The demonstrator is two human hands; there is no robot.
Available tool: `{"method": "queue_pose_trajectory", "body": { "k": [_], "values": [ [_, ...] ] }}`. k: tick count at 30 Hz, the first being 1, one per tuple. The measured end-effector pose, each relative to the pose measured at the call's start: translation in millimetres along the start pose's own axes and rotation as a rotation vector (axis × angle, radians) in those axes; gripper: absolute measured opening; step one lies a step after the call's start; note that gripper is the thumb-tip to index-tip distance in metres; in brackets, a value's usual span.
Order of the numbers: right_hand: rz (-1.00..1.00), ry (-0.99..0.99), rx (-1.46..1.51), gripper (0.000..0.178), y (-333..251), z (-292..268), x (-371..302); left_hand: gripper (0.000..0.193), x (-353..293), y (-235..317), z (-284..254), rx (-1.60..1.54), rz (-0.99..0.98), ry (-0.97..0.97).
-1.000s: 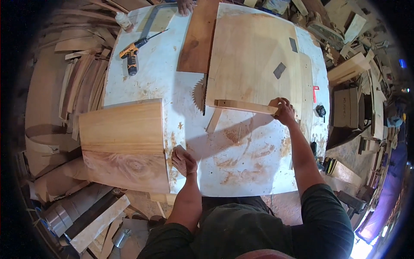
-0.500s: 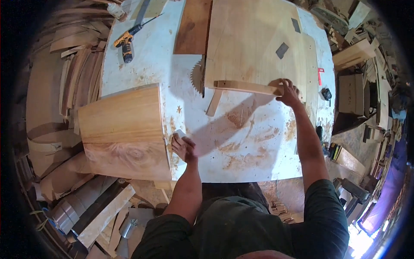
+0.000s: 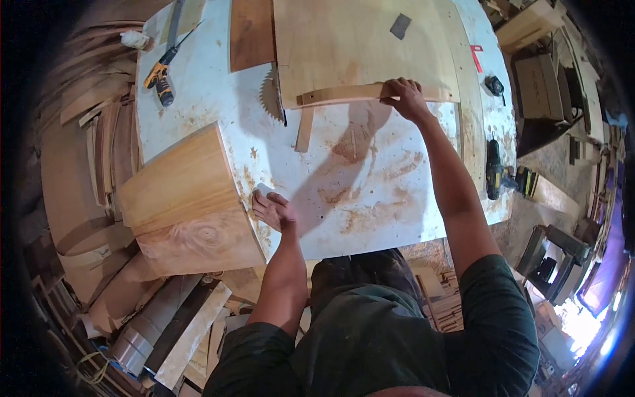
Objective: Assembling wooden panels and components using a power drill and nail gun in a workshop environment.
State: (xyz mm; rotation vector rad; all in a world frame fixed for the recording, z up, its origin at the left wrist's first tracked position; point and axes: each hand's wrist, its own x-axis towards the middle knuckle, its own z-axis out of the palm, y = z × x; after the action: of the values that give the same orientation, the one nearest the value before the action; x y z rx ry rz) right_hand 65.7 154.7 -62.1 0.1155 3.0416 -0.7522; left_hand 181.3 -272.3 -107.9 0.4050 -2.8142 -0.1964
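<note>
My right hand (image 3: 405, 98) grips a slim, slightly curved wooden strip (image 3: 344, 94) near its middle, fingers over the top and thumb on the near side. The strip lies along the near edge of a large pale wooden panel (image 3: 350, 46). A short wooden slat (image 3: 305, 130) extends toward me from below the strip's left part. My left hand (image 3: 272, 210) rests low on the white worktable (image 3: 370, 231), fingers curled over a small pale flat piece (image 3: 263, 188), mostly hidden. Beside that hand lies a two-tone wooden board (image 3: 192, 192).
A toothed saw blade (image 3: 270, 96) pokes out beside the large panel. A yellow-black drill (image 3: 159, 79) and a white bottle (image 3: 135, 40) lie at the far left. On the right are a tape measure (image 3: 493, 85), a red tool (image 3: 477, 58) and another drill (image 3: 494, 172). Stacked timber surrounds the table.
The view has shifted, bringing the right-hand drill further into sight. My right hand has slid left along the strip, so its right end shows. My left hand stays beside the two-tone board.
</note>
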Motion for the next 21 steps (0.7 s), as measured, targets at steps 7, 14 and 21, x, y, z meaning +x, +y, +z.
{"method": "queue_pose_trajectory", "body": {
  "k": [7, 14, 21],
  "values": [
    [0.064, 0.071, -0.117, 0.045, -14.1, 1.0, -2.3, 0.039, -0.1, -3.8, 3.5, 0.02, -0.013, -0.021],
    [-0.336, -0.063, 0.096, 0.051, -156.1, 77.9, -57.2, 0.039, -1.7, -3.4, 1.1, 0.027, -0.031, -0.067],
    [-0.381, 0.071, -0.009, 0.051, -183.3, 132.3, -91.8, 0.037, 2.9, 2.5, 0.4, 0.022, -0.01, -0.03]
  ]
}}
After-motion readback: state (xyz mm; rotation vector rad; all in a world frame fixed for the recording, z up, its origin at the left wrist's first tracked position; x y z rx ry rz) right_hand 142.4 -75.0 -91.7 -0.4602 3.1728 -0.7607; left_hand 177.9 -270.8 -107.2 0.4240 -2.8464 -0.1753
